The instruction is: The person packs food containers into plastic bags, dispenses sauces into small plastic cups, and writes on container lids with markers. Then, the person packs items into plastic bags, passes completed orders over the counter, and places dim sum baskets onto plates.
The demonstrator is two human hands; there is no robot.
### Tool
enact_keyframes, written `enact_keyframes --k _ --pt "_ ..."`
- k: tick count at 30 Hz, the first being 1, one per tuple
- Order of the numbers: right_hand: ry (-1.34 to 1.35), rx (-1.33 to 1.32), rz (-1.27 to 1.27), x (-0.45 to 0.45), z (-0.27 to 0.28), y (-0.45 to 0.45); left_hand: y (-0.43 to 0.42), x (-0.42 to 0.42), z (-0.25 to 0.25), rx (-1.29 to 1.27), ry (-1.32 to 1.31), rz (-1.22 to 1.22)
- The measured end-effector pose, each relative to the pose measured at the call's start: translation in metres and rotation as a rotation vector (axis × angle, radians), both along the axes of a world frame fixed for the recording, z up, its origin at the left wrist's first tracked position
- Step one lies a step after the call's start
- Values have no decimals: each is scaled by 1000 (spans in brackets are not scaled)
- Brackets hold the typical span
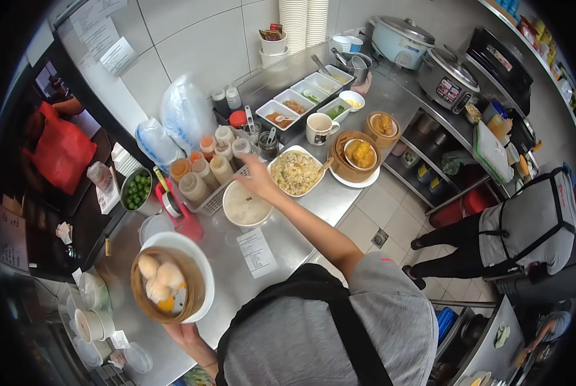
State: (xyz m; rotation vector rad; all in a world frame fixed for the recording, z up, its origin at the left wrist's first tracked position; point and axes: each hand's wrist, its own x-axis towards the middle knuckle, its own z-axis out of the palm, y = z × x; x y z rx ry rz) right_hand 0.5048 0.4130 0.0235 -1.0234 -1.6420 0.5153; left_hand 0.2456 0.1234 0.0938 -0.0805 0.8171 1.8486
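Observation:
My left hand (184, 333) grips a white plate (205, 283) from below at its near side. On that plate sits a round bamboo steamer (135, 283) with several pale buns (166, 273) and something yellow-orange inside. The fingers under the plate are mostly hidden. My right hand (257, 179) is stretched out over a white bowl of pale contents (246, 206), close to the squeeze bottles (221, 168). Its fingers look apart with nothing visible in them; whether they touch a bottle is unclear. To its right stands a dish of fried rice (296, 172).
Two more bamboo steamers (349, 170) and a mug (320, 128) stand at the counter's right. A metal pot of green limes (137, 191) is at the left. A paper slip (256, 253) lies on the steel counter. A co-worker (526, 225) stands at the right.

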Motion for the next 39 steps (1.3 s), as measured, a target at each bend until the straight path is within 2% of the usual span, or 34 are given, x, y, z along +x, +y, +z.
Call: enact_keyframes --k 1,2,3,4,5,6,7,9,11,13,17,21,25,27,32,34,37,39 --pt "21 26 -170 24 24 -25 -3 -2 -5 39 -26 -11" --pt "18 -1 -338 50 23 -40 -8 -7 -9 78 -49 -15" --pt "269 -71 -517 68 -35 -40 -16 -12 -14 122 -72 -3" --pt "212 -122 -697 84 -59 -56 -19 -10 -12 142 -55 15" --pt "370 -307 -705 97 -107 -59 -21 -13 -16 171 -19 22" --pt "575 -579 -663 96 -102 -73 -24 -20 -25 195 23 45" --pt "634 -811 -442 105 -106 -80 -29 -26 -31 215 67 76" --pt "876 -820 -63 106 -102 -81 -21 -30 -20 241 -21 158" --pt "948 -816 -7 102 -90 -73 -16 -50 -28 275 -8 218" --pt "953 -797 -112 98 -75 -71 -5 -77 -38 327 53 262" --pt "896 -814 -228 108 -85 -69 34 -150 -41 442 64 281" --pt "820 -818 -328 131 -90 -98 89 -256 -58 364 118 424" --pt "766 -672 -508 136 -49 -154 152 -370 -87 389 99 497" --pt "654 -617 -625 136 -22 -183 179 -424 -110 339 119 532" --pt "451 -676 -645 64 87 -249 222 -493 -129 317 81 535" --pt "454 -714 -529 23 118 -251 235 -515 -144 337 77 550" --pt "453 -784 -295 -51 141 -228 240 -522 -136 289 67 563" --pt "413 -821 -117 -114 156 -200 249 -534 -144 110 103 658"
